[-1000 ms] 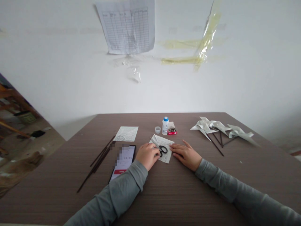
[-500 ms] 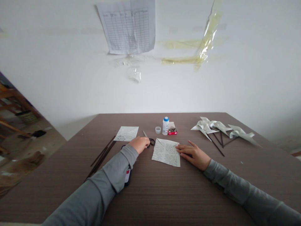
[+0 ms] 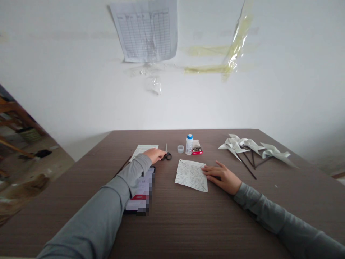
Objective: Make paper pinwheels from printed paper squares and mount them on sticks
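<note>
My left hand (image 3: 154,155) reaches to the far side of the table, its fingers closed on the black ring handles of a pair of scissors (image 3: 167,155), whose blades point away from me. My right hand (image 3: 221,178) lies flat with its fingers apart, its fingertips at the right edge of a square sheet of printed paper (image 3: 191,175). The sheet has faint fold lines and lies flat, apart from the scissors. A smartphone (image 3: 140,190) lies under my left forearm, partly hidden, with its screen blurred out.
Dark thin sticks (image 3: 122,166) show past my left forearm, beside a printed sheet (image 3: 144,151). A white glue bottle (image 3: 189,144), a small cap (image 3: 180,149) and a red pin box (image 3: 197,148) stand at the back. Paper pinwheels (image 3: 242,147) on sticks lie at the far right.
My left hand has moved left and away from me, carrying the scissors off the paper toward the table's far side. It now covers the phone. My right hand and the sheet stay nearly still.
</note>
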The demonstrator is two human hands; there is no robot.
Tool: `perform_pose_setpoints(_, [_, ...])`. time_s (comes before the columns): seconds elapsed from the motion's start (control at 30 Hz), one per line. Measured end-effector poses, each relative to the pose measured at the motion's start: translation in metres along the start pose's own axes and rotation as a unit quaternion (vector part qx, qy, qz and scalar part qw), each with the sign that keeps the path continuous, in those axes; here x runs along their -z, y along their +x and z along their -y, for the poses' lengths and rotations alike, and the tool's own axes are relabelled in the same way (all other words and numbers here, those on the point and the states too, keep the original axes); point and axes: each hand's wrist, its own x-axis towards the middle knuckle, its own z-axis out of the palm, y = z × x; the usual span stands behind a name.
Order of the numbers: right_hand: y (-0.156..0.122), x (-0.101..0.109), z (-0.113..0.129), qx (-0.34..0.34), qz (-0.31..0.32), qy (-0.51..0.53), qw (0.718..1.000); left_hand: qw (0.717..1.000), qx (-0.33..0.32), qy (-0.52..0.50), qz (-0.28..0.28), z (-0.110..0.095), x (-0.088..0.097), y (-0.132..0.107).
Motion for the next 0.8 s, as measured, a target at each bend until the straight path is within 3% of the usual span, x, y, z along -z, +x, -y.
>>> perform_pose_setpoints(0.1, [0.0,0.009,0.005,0.006,0.017,0.009,1.0,0.999,0.03,0.036,-0.001,-0.013,0.004,-0.002])
perform_pose_setpoints(0.23, [-0.001,0.014,0.01,0.016,0.011,-0.008,1.0,0.996,0.047,0.064,-0.027,-0.058,-0.002,-0.012])
perform_pose_setpoints(0.37, [-0.002,0.004,0.008,0.029,-0.017,-0.036,0.999,0.998,0.025,0.06,-0.021,-0.116,-0.024,-0.033])
perform_pose_setpoints(0.5, [-0.002,-0.008,0.003,0.023,-0.055,-0.044,0.997,0.997,0.064,0.011,-0.033,-0.157,-0.053,-0.054])
perform_pose_setpoints(0.63, [-0.004,-0.012,0.002,0.032,-0.055,-0.038,0.997,0.995,0.09,-0.015,-0.038,-0.171,-0.078,-0.062])
perform_pose_setpoints(0.8, [0.002,-0.01,-0.003,0.034,-0.075,-0.051,0.995,0.99,0.109,-0.019,-0.084,-0.167,-0.106,-0.057])
